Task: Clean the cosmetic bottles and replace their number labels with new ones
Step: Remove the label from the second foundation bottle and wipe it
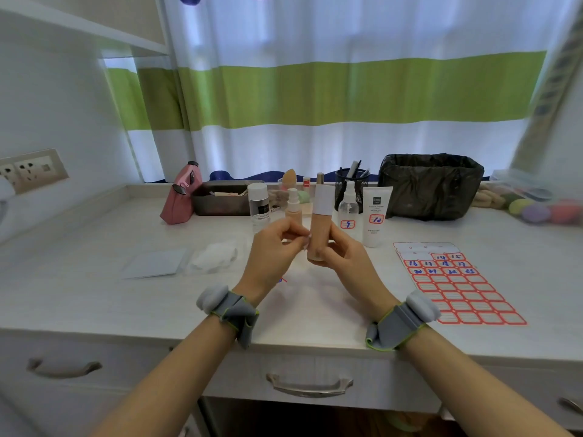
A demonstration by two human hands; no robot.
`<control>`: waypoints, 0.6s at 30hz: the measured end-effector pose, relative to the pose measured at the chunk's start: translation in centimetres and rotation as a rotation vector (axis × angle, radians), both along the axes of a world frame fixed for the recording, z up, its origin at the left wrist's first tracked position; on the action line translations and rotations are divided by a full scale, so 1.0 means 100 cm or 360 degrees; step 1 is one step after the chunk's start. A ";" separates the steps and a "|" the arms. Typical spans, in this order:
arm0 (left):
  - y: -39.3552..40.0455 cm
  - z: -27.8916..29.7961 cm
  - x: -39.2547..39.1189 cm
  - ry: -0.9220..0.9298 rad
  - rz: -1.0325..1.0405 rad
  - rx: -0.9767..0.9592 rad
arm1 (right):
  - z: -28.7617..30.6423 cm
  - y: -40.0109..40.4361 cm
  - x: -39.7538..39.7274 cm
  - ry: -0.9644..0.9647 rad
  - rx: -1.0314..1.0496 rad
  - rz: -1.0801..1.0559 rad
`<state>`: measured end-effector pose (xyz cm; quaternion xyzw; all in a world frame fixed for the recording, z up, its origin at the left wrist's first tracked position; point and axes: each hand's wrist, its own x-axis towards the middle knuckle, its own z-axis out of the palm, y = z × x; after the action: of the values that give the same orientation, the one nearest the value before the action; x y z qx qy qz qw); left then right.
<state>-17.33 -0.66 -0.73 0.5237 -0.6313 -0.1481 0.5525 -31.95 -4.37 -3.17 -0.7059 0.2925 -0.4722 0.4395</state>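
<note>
Nearest me, the right hand (342, 257) wraps its curled fingers round the lower body of the beige foundation bottle (320, 225), holding it upright above the desk (94, 247). The left hand (276, 247) has its fingertips pinched together against the bottle's side; whether they hold a label, I cannot tell. To do this well, I'd keep the bottle steady and peel slowly from one corner. Farther right lies the label sheet (457, 282); behind stand the spray bottle (348, 206) and the tube (376, 216), both already numbered.
</note>
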 end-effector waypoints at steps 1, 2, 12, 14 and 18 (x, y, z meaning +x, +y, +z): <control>0.002 -0.001 0.003 -0.0027 -0.0014 0.0044 | 0.000 0.001 0.001 0.0008 -0.0017 -0.0001; 0.002 0.000 0.006 -0.0076 -0.0019 0.0090 | 0.000 0.001 0.001 0.0024 -0.0036 -0.0001; 0.009 0.007 0.038 -0.0699 0.0129 0.0360 | 0.000 0.001 0.003 0.0181 -0.0087 -0.0154; 0.011 0.007 0.041 -0.0803 0.0090 0.0481 | 0.000 0.001 0.003 0.0189 -0.0091 -0.0166; 0.012 0.007 0.043 -0.0879 0.0110 0.0576 | -0.001 0.001 0.002 0.0178 -0.0101 -0.0162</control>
<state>-13.06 0.58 -0.07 0.6548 -0.7026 -0.0913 0.2632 -31.70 -4.22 -3.24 -0.7290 0.3370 -0.4629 0.3752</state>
